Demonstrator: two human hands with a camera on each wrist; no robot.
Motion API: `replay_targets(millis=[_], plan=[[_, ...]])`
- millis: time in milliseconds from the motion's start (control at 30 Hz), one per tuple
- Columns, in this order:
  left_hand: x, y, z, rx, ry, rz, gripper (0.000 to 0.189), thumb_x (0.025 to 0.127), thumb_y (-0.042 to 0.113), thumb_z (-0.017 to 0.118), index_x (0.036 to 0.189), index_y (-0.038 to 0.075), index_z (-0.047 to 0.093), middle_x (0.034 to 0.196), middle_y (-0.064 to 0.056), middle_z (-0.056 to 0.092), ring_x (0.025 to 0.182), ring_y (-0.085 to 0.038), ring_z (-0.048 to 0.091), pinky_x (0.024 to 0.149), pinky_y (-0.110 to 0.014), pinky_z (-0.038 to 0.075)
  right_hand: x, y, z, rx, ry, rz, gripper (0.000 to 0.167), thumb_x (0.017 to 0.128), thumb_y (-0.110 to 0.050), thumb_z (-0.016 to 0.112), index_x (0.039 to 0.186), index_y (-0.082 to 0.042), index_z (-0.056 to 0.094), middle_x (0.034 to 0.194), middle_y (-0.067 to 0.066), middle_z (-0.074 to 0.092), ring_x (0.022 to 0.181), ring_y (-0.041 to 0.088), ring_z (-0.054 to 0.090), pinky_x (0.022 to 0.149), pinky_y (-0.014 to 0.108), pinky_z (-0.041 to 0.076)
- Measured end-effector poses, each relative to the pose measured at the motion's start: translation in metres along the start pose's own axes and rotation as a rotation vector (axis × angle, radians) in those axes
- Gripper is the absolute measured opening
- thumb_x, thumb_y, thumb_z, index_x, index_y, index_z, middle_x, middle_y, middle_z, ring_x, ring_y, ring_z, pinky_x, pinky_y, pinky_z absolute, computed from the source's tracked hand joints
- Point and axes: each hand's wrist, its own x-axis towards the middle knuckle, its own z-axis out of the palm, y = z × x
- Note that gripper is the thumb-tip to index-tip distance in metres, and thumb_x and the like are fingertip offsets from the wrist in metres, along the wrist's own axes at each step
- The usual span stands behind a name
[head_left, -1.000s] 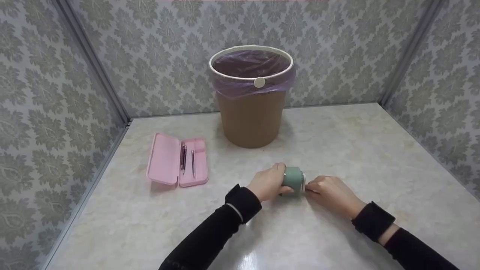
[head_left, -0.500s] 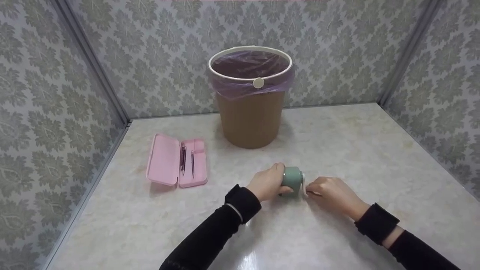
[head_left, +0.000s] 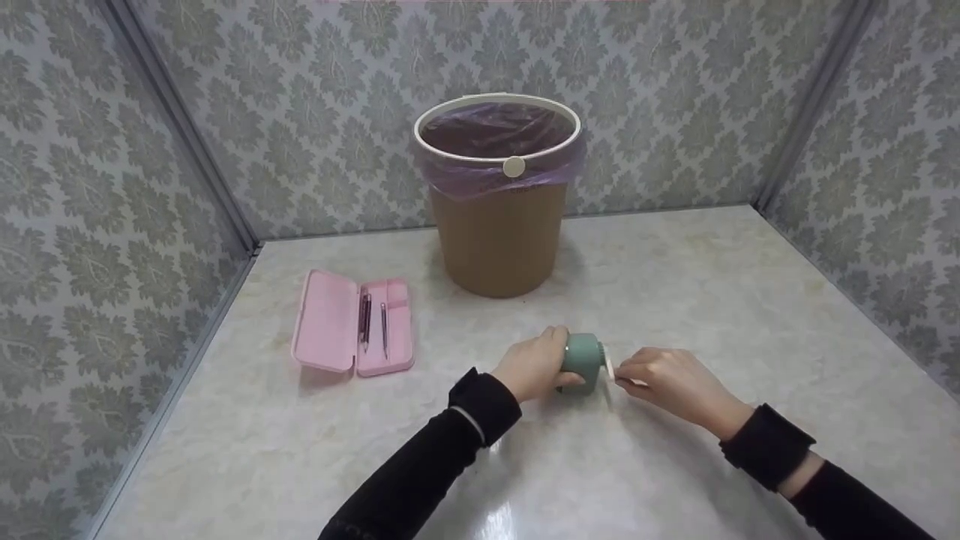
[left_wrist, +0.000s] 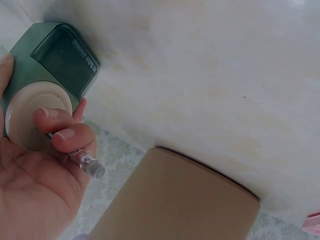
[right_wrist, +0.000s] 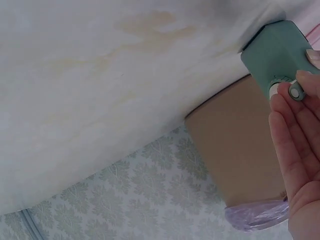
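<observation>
A green hand-crank pencil sharpener [head_left: 582,358] sits on the table in front of me. My left hand [head_left: 533,366] grips it from the left side. In the left wrist view, a pencil [left_wrist: 86,161] with a grey eraser end sticks out of the sharpener's round cream face [left_wrist: 32,112], and two fingers of that hand curl over the pencil. My right hand [head_left: 670,381] is at the opposite side, thumb and fingers pinching the green knob [right_wrist: 296,92] of the cream crank [head_left: 609,367]. The pencil's other end is hidden inside the sharpener.
An open pink pencil case [head_left: 386,360] with several pencils [head_left: 365,319] lies at the left. A brown bin [head_left: 501,240] with a purple liner [head_left: 465,180] and cream rim stands behind the hands. Patterned walls [head_left: 675,97] enclose the table [head_left: 712,277].
The crank's angle has changed, its lower end now slanting outward to the right. My right hand and wrist have shifted slightly right with it. The left hand keeps its hold.
</observation>
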Motion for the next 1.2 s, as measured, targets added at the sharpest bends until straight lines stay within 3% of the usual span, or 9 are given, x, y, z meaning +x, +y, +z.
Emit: replay_targets(millis=[933, 1200], plan=[[0.003, -0.006, 0.002, -0.026, -0.026, -0.007, 0.065, 0.093, 0.051, 0.069, 0.133, 0.005, 0.048, 0.120, -0.009, 0.064, 0.102, -0.021, 0.071, 0.085, -0.033, 0.061, 0.024, 0.013, -0.014, -0.015, 0.080, 0.031, 0.019, 0.075, 0.001, 0.086, 0.090, -0.010, 0.078, 0.082, 0.002, 0.077, 0.074, 0.016, 0.071, 0.062, 0.030, 0.058], [0.005, -0.004, 0.004, -0.035, -0.028, -0.004, 0.064, 0.093, 0.051, 0.070, 0.132, 0.005, 0.048, 0.119, -0.009, 0.064, 0.101, -0.021, 0.071, 0.085, -0.034, 0.061, 0.028, 0.018, -0.013, -0.026, 0.015, 0.091, 0.013, 0.081, -0.001, 0.083, 0.091, -0.009, 0.079, 0.083, 0.004, 0.077, 0.078, 0.019, 0.072, 0.066, 0.031, 0.059]])
